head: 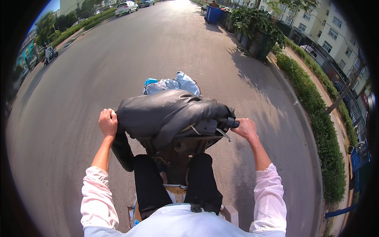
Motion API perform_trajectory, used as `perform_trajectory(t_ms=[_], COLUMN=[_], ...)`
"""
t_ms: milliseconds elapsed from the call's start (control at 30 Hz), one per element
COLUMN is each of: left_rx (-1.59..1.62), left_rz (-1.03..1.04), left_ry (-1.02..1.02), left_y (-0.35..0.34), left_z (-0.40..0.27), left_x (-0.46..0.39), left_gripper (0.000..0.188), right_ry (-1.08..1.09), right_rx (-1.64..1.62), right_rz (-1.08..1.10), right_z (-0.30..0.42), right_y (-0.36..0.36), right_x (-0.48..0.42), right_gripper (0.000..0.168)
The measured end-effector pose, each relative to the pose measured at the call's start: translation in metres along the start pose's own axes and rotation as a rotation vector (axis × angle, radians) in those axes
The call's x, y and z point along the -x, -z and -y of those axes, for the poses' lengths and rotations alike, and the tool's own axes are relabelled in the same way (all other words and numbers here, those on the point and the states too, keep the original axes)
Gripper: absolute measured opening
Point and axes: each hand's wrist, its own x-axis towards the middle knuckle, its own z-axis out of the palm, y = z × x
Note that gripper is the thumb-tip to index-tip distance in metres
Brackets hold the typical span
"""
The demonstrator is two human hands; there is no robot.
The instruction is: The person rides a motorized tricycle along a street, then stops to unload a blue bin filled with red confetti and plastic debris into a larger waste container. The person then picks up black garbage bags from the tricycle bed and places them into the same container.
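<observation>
A scooter or light electric vehicle carries me along a paved road. My left hand (107, 122) is closed at the left end of the handlebar; the grip inside it is hidden. The fingers of my right hand (245, 128) are wrapped around the outer end of the right handlebar grip (233, 122). Just below that grip a metal brake lever (224, 134) sticks out, untouched. A dark, leather-like jacket or cover (165, 109) drapes over the handlebar between my hands. Beyond it, a front basket (199, 89) holds crumpled silvery-blue material (186, 83).
Along the right curb stand a green bin (260, 46) heaped with cut branches and a blue bin (213, 14). A hedge (311, 109) borders that curb. Far left, a person rides a scooter (49, 55); a white car (126, 8) stands farther up the left side.
</observation>
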Motion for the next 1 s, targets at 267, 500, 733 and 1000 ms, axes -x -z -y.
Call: perform_trajectory(t_ms=[267, 500, 733, 1000], left_rx=[-0.005, 0.004, 0.005, -0.015], left_rz=[0.007, -0.024, -0.012, 0.002], left_ry=[0.006, -0.003, -0.009, -0.022], left_y=[0.000, -0.004, -0.004, -0.014], left_z=[0.001, 0.002, 0.007, 0.016], left_x=[-0.002, -0.005, 0.000, -0.004], left_gripper=[0.013, 0.011, 0.010, 0.011], right_ry=[-0.036, -0.060, -0.058, -0.077], right_rx=[-0.012, -0.034, -0.086, -0.109], right_rz=[0.069, 0.186, 0.236, 0.372], right_z=[-0.010, -0.007, -0.003, -0.005], right_y=[-0.007, 0.003, 0.008, 0.007], right_x=[-0.010, -0.016, -0.011, -0.030], right_gripper=[0.044, 0.048, 0.045, 0.039])
